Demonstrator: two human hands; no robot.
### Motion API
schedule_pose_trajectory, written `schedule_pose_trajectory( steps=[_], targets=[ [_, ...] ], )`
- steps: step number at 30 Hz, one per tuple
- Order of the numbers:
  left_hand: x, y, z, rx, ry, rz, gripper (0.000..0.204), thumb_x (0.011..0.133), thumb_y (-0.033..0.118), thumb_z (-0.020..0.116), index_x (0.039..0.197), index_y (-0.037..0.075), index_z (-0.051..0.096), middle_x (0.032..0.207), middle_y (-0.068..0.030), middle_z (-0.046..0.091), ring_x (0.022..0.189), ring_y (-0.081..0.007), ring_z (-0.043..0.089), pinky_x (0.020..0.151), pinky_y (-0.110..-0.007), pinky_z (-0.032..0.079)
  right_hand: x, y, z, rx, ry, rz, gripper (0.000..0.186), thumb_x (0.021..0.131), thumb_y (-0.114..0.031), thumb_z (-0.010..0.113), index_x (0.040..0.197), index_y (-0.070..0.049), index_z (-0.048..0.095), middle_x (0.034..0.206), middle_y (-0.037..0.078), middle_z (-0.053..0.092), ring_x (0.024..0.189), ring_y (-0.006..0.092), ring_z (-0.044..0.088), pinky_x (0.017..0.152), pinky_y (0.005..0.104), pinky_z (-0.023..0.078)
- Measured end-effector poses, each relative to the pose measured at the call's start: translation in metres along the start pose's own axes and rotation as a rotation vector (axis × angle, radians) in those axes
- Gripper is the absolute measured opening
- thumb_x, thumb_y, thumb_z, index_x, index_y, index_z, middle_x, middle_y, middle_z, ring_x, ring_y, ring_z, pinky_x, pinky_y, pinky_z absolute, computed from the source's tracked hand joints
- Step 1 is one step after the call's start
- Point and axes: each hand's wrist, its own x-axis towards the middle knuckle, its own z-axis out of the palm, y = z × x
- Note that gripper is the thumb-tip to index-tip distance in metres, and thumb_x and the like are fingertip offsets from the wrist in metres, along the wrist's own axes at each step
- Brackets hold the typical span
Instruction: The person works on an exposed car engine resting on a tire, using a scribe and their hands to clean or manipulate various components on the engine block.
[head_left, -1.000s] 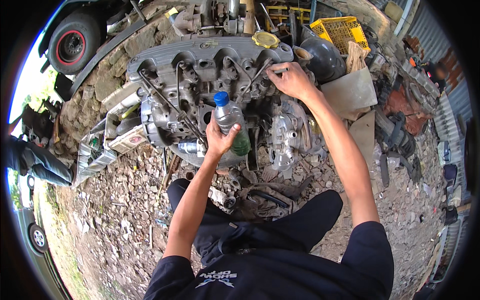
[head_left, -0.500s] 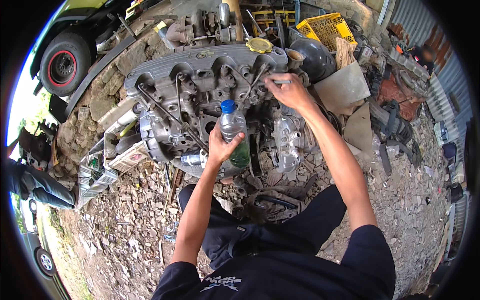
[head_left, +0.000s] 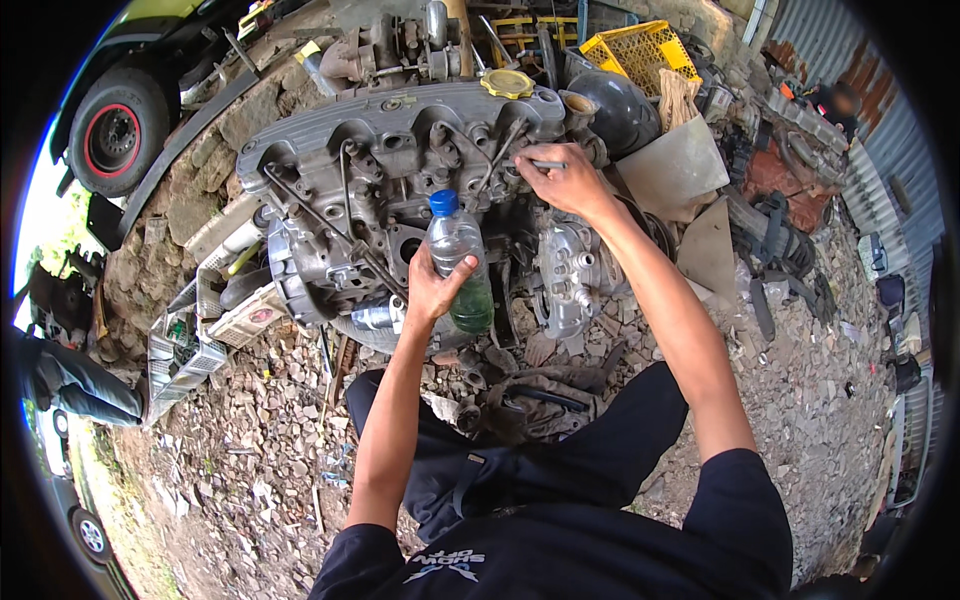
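My left hand [head_left: 436, 290] is wrapped round a clear plastic bottle [head_left: 458, 245] with a blue cap and greenish liquid in its lower part. It stands upright in front of a large engine block [head_left: 390, 170] with thin metal pipes along its near side. My right hand [head_left: 562, 178] is closed on a short grey rod-like tool [head_left: 549, 164], at the right end of the engine near the pipes. The tool's working tip is hidden by my fingers. A yellow cap [head_left: 507, 83] sits on top of the engine.
Behind the engine lie a turbocharger-like part [head_left: 385, 55], a yellow crate [head_left: 640, 55] and a dark rounded object [head_left: 612, 110]. A grey basket [head_left: 180, 360] stands at the left near a person's legs [head_left: 90, 385]. Gravel [head_left: 260, 450] covers the ground; a vehicle wheel [head_left: 112, 138] shows far left.
The whole view has shifted slightly, so everything sits a little further left. Both hands keep their grips, and the right hand stays at the same part of the engine.
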Motion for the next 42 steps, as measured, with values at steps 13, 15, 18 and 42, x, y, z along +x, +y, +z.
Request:
schedule_pose_trajectory(
  steps=[13,15,18,42],
  targets=[
    [0.0,-0.005,0.002,0.026,0.005,0.01,0.066,0.079,0.048,0.078,0.118,-0.002,0.061,0.1,-0.0121,0.071,0.093,-0.0217,0.068,0.086,-0.037,0.052,0.0,0.015,0.009,0.207,-0.09,0.246,0.026,0.093,-0.026,0.065,0.094,-0.002,0.075,0.07,0.019,0.068,0.061,0.0264,0.07,0.055,0.0358,0.052],
    [0.0,-0.006,-0.001,0.041,0.018,0.013,0.067,0.078,0.049,0.078,0.119,-0.002,0.061,0.101,-0.0124,0.071,0.094,-0.0227,0.068,0.087,-0.038,0.052,0.002,0.009,0.007,0.216,-0.063,0.176,0.024,0.093,-0.026,0.065,0.093,-0.004,0.075,0.063,0.023,0.062,0.06,0.0325,0.068,0.054,0.0378,0.051],
    [0.0,-0.004,-0.001,0.047,-0.003,0.003,0.07,0.078,0.05,0.078,0.12,-0.002,0.06,0.103,-0.0132,0.071,0.095,-0.0236,0.067,0.089,-0.038,0.051,0.006,-0.007,-0.002,-0.158,-0.014,0.184,0.024,0.093,-0.026,0.065,0.092,-0.004,0.075,0.065,0.022,0.065,0.06,0.0321,0.068,0.055,0.038,0.052],
    [-0.002,-0.003,0.001,-0.011,0.024,-0.016,0.063,0.081,0.038,0.081,0.124,-0.001,0.058,0.103,-0.0111,0.07,0.094,-0.0192,0.067,0.087,-0.035,0.052,0.013,-0.012,-0.002,-0.139,-0.034,0.213,0.026,0.09,-0.027,0.064,0.087,-0.003,0.074,0.068,0.024,0.063,0.069,0.0412,0.067,0.066,0.0474,0.054]
  ],
)
